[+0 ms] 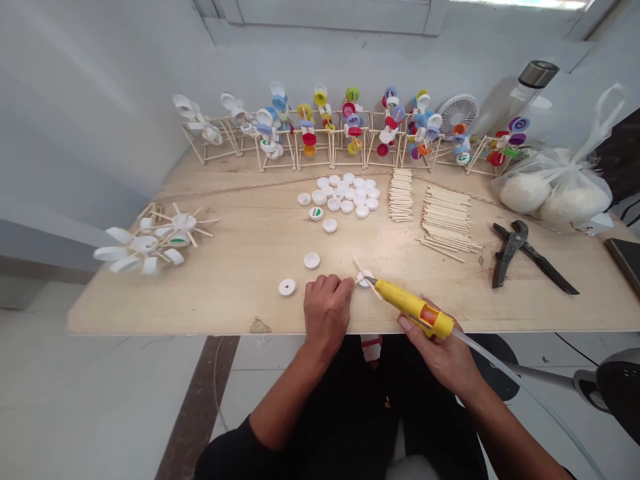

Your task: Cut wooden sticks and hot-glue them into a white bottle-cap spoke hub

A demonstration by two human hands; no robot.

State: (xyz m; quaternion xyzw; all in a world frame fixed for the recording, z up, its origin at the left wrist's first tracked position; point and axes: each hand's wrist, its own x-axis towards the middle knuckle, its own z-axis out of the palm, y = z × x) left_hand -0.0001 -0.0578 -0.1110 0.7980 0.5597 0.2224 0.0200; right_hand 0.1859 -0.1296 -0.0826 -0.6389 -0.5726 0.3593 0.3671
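Note:
My right hand (445,357) is wrapped round a yellow glue gun (407,300), its nozzle pointing left at a white bottle cap (367,274). Thin wooden sticks (357,265) lie across this cap and stick out past its rim. Just left of it, my left hand (327,307) rests closed on the table, with the fingertips pinching the end of a wooden stick at the cap. Two loose white caps, one with a hole (287,287) and one without (312,260), lie beyond and left of my left hand.
White caps (347,193) cluster mid-table, beside stick piles (400,195) (447,220). Cap wheels on stick frames (315,148) line the wall. White wheel pieces (145,247) lie left. Black pliers (510,253), a plastic bag (555,183), a small fan (457,115) and a bottle (530,87) stand right.

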